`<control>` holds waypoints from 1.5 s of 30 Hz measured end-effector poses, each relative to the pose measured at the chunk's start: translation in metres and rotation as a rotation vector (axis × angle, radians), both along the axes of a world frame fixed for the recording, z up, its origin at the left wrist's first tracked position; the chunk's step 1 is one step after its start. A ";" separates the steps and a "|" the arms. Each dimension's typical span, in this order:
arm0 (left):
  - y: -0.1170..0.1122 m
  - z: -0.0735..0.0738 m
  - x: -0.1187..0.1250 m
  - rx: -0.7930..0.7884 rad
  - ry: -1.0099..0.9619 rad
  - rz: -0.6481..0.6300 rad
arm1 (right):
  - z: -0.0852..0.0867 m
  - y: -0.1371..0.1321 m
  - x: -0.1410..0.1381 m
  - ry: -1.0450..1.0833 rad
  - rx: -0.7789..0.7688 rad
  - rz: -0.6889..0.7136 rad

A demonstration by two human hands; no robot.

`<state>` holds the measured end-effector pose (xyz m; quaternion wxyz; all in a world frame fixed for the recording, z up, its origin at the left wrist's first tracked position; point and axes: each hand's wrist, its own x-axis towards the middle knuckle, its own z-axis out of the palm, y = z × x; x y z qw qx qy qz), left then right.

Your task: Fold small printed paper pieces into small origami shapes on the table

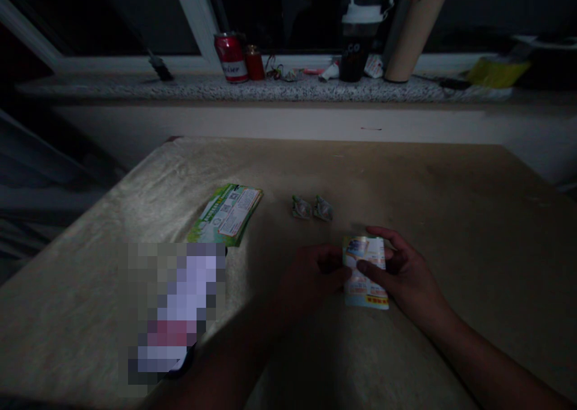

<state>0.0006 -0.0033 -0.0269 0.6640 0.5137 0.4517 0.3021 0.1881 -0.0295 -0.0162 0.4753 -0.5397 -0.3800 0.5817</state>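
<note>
Between my two hands I hold a small printed leaflet (366,287), white and light blue with a yellow strip at its lower edge. My left hand (318,272) pinches its left edge, the thumb on the front. On the other side my right hand (401,266) grips the right edge, thumb across the front and fingers behind. Just beyond my left hand lie two small clear packets, a left packet (302,207) and a right packet (323,208), each with some green. A stack of green printed leaflets (234,211) rests farther left on the table.
A blurred-out bright phone-like object (180,314) lies at the left of the table (428,187). Along the window sill (288,91) stand a red can (231,58), a small red jar (255,64), a dark cup with a white lid (354,49) and a cardboard tube (417,28).
</note>
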 end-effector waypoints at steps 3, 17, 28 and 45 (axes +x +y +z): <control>0.000 0.000 0.000 0.000 0.003 0.002 | 0.001 0.000 -0.001 0.000 0.005 -0.005; -0.001 0.005 0.001 -0.014 -0.017 0.022 | 0.001 0.001 -0.001 -0.009 0.005 -0.009; 0.000 0.003 0.001 -0.032 -0.030 0.059 | -0.001 0.000 -0.001 -0.001 0.009 -0.005; 0.000 0.001 0.000 0.015 0.012 0.035 | 0.001 0.000 -0.001 -0.017 0.014 0.008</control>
